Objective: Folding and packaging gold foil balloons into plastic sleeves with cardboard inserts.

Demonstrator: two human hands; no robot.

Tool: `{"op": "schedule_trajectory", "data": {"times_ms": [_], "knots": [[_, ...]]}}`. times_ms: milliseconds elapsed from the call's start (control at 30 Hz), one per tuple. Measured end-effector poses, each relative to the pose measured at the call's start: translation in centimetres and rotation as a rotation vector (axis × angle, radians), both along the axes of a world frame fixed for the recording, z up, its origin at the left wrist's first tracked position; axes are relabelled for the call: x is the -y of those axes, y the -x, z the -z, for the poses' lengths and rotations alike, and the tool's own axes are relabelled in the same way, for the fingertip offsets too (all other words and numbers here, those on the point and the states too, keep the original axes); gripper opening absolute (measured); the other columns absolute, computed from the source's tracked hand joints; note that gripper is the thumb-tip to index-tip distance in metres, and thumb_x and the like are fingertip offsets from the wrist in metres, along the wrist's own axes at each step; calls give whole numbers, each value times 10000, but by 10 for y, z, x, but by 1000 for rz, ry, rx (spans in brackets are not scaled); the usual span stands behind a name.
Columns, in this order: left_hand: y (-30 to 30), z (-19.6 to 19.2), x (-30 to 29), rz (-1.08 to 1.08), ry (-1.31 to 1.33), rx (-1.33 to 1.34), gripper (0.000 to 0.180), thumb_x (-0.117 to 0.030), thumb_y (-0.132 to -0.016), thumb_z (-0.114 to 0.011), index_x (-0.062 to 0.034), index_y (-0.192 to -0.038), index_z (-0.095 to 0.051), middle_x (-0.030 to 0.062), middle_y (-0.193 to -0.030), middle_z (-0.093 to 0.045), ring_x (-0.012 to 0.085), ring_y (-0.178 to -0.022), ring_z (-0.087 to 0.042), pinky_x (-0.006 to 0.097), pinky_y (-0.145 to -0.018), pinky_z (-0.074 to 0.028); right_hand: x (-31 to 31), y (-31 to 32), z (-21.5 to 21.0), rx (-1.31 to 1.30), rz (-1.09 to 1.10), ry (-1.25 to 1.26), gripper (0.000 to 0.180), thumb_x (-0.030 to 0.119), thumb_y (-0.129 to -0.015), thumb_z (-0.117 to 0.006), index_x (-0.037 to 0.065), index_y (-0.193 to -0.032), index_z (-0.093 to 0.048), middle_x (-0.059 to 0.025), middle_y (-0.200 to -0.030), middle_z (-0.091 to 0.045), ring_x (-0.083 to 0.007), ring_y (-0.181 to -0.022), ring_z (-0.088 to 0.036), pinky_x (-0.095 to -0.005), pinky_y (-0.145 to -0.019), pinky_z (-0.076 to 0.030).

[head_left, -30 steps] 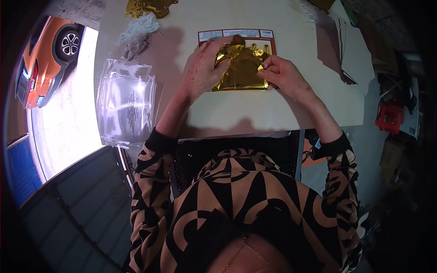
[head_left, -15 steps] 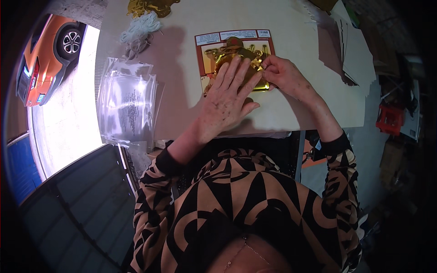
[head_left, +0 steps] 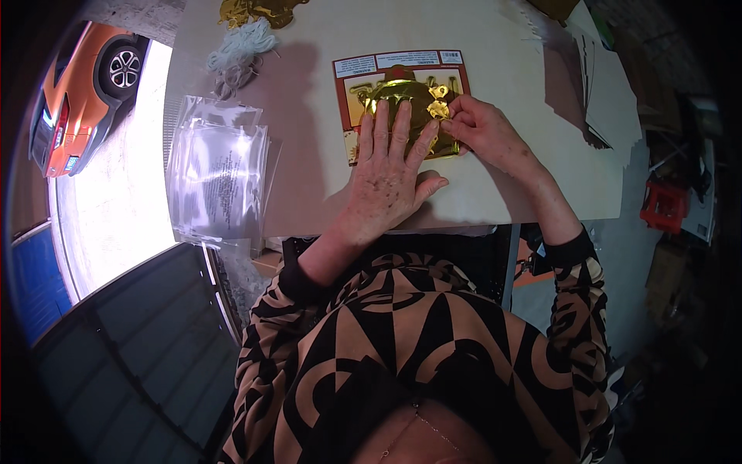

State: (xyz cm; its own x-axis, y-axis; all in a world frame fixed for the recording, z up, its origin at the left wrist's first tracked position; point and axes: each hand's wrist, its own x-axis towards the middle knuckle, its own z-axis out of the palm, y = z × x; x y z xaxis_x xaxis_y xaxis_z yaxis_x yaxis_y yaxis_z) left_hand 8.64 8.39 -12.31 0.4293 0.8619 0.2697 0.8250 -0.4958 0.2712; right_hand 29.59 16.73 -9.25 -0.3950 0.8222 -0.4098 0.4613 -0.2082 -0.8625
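Observation:
A red-bordered printed card (head_left: 352,71) lies on the table with a shiny gold foil balloon (head_left: 402,83), flat and uninflated, on top of it. My left hand (head_left: 386,170) rests palm down on the foil, fingers spread and stretched out. At the right side of the card, my right hand (head_left: 487,131) pinches an edge of the gold foil between thumb and fingertips. Part of the foil and of the card's lower half is hidden under my hands.
Clear plastic bags (head_left: 216,178) are stacked at the table's left. Behind them lie a bundle of white string (head_left: 243,42) and more gold foil (head_left: 263,11). Cardboard sheets (head_left: 568,93) stand at the far right. A red crate (head_left: 665,205) is beyond the table (head_left: 309,185).
My left hand has straightened and shifted slightly, its fingers pointing more directly away from me. More of the foil's upper part shows and it looks flatter. My right hand keeps its pinch.

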Motion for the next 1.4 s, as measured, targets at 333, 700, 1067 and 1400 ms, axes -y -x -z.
{"op": "schedule_trajectory", "data": {"times_ms": [333,700,1067,1400], "knots": [[5,-7,2,-8,3,-46,850,-648,-914,-621,-163,-1583,-425,291,-1632,-280,547,-1490,-250,651,-1216,-218,20,9,-10,84,49,-147,256,139,-1004,-683,2,-1176,-552,-21,-847,-664,-72,-766,-616,-258,-666,-532],[2,-20,13,19,7,-1,792,-604,-940,-617,-190,-1586,-421,196,-1651,-309,437,-1542,-231,640,-1245,-161,-27,-6,8,533,144,-914,552,240,-942,-732,15,-1401,-523,-182,-1287,-617,-336,-1208,-575,-429,-1031,-478],[2,-26,21,3,3,-3,792,-601,-939,-618,-195,-1590,-419,182,-1654,-316,432,-1553,-213,641,-1251,-142,-29,13,-9,499,172,-495,642,353,-932,-745,-6,-1409,-509,-137,-923,-719,-298,-878,-719,-408,-826,-553],[9,-24,21,1,15,6,780,-607,-936,-619,-198,-1577,-445,195,-1644,-324,483,-1530,-222,658,-1240,-150,-42,5,1,293,80,-454,331,284,-960,-738,-10,-1081,-647,-67,-832,-691,-128,-772,-635,-295,-701,-507]]}}
